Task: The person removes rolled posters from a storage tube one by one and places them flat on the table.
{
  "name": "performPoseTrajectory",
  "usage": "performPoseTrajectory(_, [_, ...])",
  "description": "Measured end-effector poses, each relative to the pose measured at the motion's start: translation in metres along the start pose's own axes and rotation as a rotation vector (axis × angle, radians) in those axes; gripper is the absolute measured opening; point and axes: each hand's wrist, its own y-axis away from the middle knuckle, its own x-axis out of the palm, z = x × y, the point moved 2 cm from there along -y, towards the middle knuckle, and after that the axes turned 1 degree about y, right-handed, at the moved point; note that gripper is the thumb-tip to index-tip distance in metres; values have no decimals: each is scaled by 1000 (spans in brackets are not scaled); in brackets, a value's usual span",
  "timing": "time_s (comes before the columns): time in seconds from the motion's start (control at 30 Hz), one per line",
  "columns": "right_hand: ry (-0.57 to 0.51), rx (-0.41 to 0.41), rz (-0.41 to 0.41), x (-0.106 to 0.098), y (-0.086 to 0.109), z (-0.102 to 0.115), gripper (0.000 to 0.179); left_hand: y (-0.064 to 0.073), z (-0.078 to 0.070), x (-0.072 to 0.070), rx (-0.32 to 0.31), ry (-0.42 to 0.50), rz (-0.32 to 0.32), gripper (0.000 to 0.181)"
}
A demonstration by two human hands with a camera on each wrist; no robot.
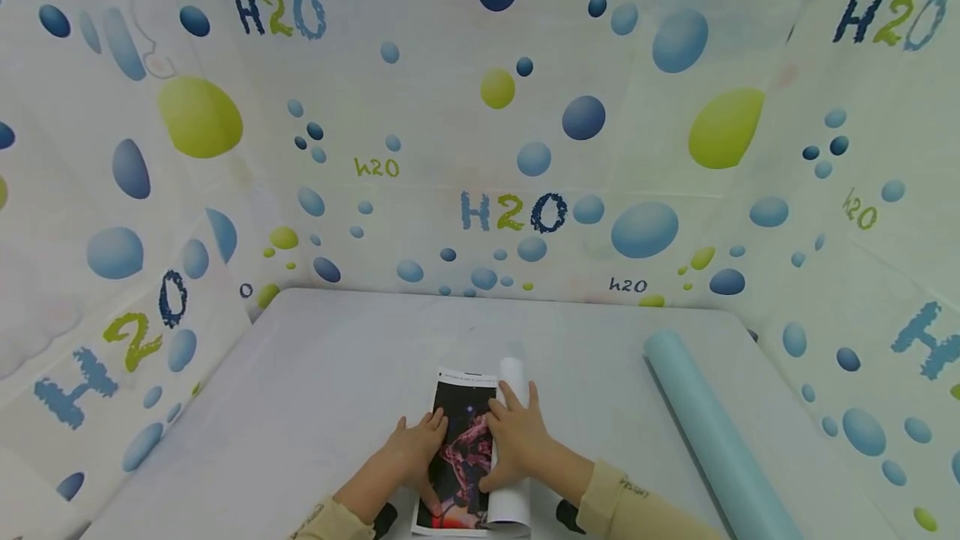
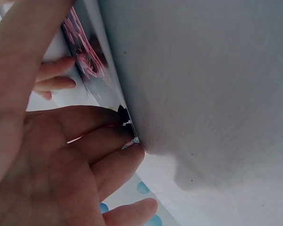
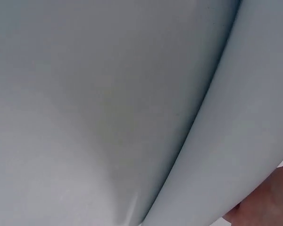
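A printed sheet [image 1: 465,432] with a dark picture and pink and red shapes lies on the white table in the head view. Its right side is curled over into a white roll [image 1: 512,507]. My left hand [image 1: 414,450] rests along the left edge, thumb on the picture; in the left wrist view its fingertips touch that edge. My right hand [image 1: 517,437] lies over the curled part with fingers spread and thumb at the roll's left side. In the right wrist view a pale curved surface [image 3: 245,103] hides most of the hand [image 3: 269,202].
A long light-blue roll [image 1: 712,432] lies slanted on the table's right side. The white tabletop [image 1: 315,373] reaches back to a wall covering [image 1: 420,90] printed with bubbles and H2O lettering. Small black objects [image 1: 570,515] show beside both wrists.
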Motion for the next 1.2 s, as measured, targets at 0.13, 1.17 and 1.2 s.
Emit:
performPoseTrajectory(0.13, [36, 7, 31, -2, 5, -5, 99, 1, 0, 0, 11, 9, -4, 112])
performPoseTrajectory(1.17, [-10, 92, 84, 40, 75, -124, 107, 4, -1, -3, 18, 42, 6, 112])
performPoseTrajectory(1.2, [-19, 88, 95, 42, 77, -128, 108, 4, -1, -3, 19, 44, 4, 112])
